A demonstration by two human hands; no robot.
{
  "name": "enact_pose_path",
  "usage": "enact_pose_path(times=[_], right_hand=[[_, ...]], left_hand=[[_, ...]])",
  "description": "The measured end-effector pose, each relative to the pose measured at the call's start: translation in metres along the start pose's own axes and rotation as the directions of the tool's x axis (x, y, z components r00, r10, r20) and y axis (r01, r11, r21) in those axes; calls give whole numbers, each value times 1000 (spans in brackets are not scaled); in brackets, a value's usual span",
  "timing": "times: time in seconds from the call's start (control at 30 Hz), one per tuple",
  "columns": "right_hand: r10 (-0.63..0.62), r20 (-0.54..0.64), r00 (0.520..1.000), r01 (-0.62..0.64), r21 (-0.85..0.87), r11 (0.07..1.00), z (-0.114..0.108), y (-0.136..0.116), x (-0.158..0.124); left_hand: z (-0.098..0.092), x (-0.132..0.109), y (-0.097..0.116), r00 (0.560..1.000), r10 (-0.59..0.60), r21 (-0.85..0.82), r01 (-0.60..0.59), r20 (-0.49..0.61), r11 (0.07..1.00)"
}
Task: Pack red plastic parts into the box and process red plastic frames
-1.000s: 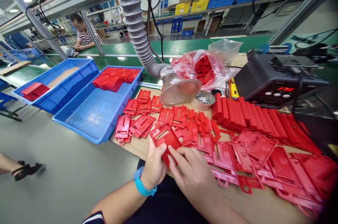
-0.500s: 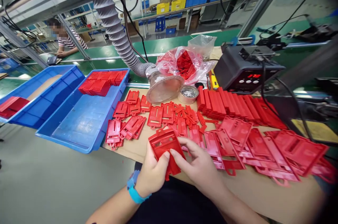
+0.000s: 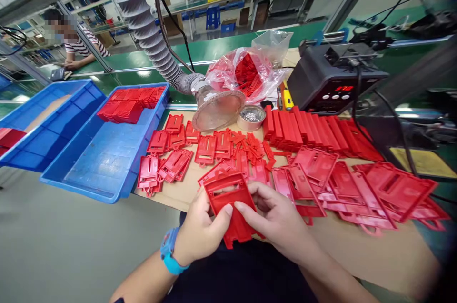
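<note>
Glowing red as three digits on the small rectangular display (image 3: 343, 88) of the black, box-shaped electronic unit (image 3: 317, 79); apparently reading 378 or 370, blurring too much at the last digit for certainty.

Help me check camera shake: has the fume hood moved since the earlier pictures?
No; the fume hood keeps its place left of the soldering station; the camera shifted.

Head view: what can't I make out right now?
All in the head view:
- Red plate in the hands: its far face, turned away from the camera.
- Left hand and right hand: some fingertips, hidden behind the plate.
- Leftmost blue bin: its left end, cut off by the picture's edge.
- Round tub: what its shiny contents are; too small to tell.
</note>
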State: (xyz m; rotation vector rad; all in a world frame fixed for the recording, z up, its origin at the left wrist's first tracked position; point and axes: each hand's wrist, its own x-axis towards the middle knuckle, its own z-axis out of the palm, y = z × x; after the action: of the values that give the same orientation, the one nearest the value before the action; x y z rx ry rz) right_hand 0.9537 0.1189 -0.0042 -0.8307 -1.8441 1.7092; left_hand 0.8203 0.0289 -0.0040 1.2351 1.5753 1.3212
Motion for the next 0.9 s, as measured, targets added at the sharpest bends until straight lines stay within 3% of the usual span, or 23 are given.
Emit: enact_pose_path(times=[0.17, 0.4, 0.9], right_hand=[[71, 11, 997, -71, 99, 993, 3, -7, 0], [100, 35, 994, -104, 135, 985, 5, -7, 1], [48, 29, 998, -50, 45, 998, 3, -1, -1]], left_hand=[[-2, 3, 1, 994, 94, 82, -98, 53, 992], [-3, 6, -5, 992, 51, -37, -47, 116, 998], [-4, 12, -7, 985, 160, 64, -163, 59, 984]])
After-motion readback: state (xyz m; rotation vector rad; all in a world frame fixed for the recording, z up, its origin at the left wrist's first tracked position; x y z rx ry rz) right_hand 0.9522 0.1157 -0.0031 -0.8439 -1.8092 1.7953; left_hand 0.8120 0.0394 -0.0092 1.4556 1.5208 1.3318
